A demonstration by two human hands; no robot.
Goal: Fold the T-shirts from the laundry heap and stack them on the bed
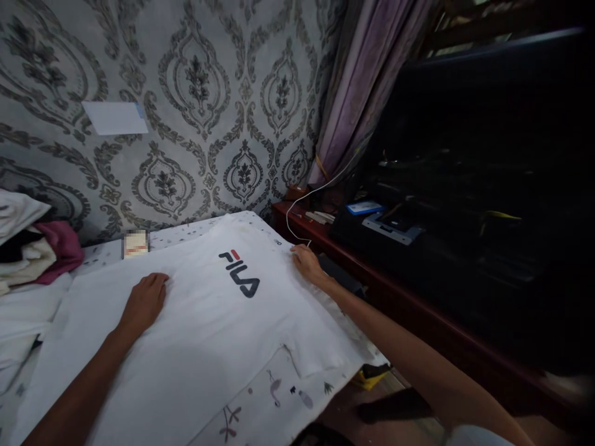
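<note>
A white T-shirt (195, 334) with a dark and red FILA print lies spread on a surface covered by a white patterned cloth (307, 396). My left hand (147, 298) rests palm down on the shirt, left of the print, its fingers stretched out and holding nothing. To the right of the print, my right hand (307, 263) is at the shirt's far right edge. Its fingers are bent together over the fabric there, and their tips are partly hidden. A few soft wrinkles run across the shirt between the two hands.
Heaped clothes (60, 248) lie at the left. A small blurred-out item (136, 243) is by the patterned wall (199, 111). On the right stand a dark red cabinet (297, 220) with a white cable (289, 217), a large black panel (465, 155) and a purple curtain (348, 93).
</note>
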